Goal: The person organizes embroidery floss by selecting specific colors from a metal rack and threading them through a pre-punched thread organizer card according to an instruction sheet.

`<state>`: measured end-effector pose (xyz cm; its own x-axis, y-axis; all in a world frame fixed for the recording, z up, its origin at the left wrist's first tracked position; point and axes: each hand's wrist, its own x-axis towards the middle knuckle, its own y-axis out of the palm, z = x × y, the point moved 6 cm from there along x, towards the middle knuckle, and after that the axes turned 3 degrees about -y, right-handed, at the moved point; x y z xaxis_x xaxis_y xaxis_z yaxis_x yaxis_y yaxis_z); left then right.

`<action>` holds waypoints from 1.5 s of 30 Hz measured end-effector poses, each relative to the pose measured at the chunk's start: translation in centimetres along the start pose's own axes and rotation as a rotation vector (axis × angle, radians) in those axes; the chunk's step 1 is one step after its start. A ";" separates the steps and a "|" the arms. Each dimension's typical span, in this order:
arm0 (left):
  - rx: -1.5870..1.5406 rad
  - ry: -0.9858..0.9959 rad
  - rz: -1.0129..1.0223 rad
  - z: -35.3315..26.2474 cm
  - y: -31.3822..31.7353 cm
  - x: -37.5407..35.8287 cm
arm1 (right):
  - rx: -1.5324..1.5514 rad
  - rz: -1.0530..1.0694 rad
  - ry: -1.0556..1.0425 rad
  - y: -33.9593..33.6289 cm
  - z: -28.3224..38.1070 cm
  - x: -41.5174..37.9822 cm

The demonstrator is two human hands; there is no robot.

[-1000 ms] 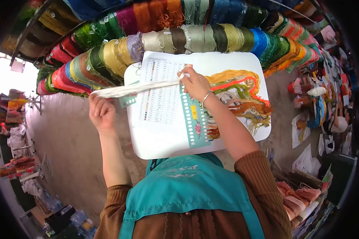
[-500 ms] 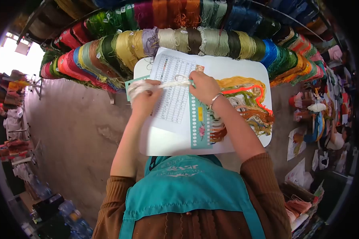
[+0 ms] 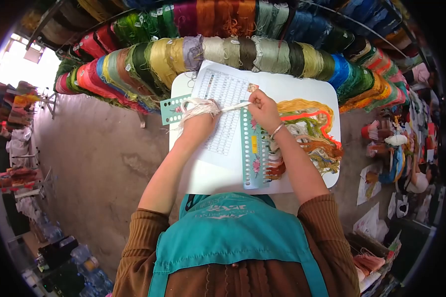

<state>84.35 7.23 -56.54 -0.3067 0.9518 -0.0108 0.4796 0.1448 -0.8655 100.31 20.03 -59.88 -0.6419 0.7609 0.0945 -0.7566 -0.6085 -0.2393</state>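
Note:
My left hand [image 3: 199,124] is closed round a bundle of white thread [image 3: 197,107], whose loose strands hang over its left side. From there the thread runs taut to the right, where my right hand [image 3: 264,110] pinches its end. Beneath my hands lies a printed chart [image 3: 222,84] with rows of small cells. A green punched thread card [image 3: 254,171] with a flower print lies below my right hand, with colored threads [image 3: 307,133] looped through its right-hand holes. Another green card [image 3: 172,110] sits partly under the white thread on the left.
A white board [image 3: 208,180] carries the chart and cards, close against my teal apron [image 3: 233,237]. Behind it, racks of colored thread skeins [image 3: 272,54] curve around. At the far right a person [image 3: 421,180] is beside hanging threads and bags.
My left hand has moved right and turned, its back now upward round the white thread. My right hand has shifted slightly right, and the thread between them is drawn straight.

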 end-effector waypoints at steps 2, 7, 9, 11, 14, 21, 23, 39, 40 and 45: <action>0.030 0.024 -0.016 -0.1 0.3 0.0 | -0.085 -0.011 -0.045 0.0 0.1 -0.3; 0.144 0.026 -0.051 -0.7 -1.7 0.4 | -0.238 -0.008 -0.029 0.4 1.0 -0.7; 0.071 0.019 -0.044 0.6 -2.6 0.2 | -0.538 -0.012 -0.114 1.0 2.0 -0.7; 0.029 0.018 -0.025 1.9 -3.3 -0.1 | -0.529 -0.025 -0.160 1.3 2.7 -0.9; 0.015 0.047 -0.038 2.0 -3.4 -0.5 | -0.449 -0.028 -0.143 1.0 3.0 -1.0; 0.237 0.069 -0.057 1.2 -1.8 1.1 | -0.528 -0.007 -0.033 0.9 2.6 -0.8; 0.155 -0.003 -0.112 2.5 -3.4 0.8 | -0.649 0.011 -0.087 1.5 2.5 -0.9; -0.123 -0.102 -0.115 6.6 -12.7 1.3 | -0.757 -0.032 -0.103 2.0 3.2 -1.2; -0.157 -0.154 -0.083 7.0 -13.0 1.8 | -0.753 -0.021 -0.101 2.1 2.9 -1.2; -0.956 -0.273 0.114 4.6 -13.0 4.3 | -0.624 -0.215 -0.133 0.2 4.0 -1.3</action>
<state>73.03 8.18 -47.65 -0.3386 0.8961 -0.2870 0.9408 0.3276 -0.0873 100.49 18.02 -56.15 -0.5250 0.7921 0.3115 -0.6811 -0.1715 -0.7119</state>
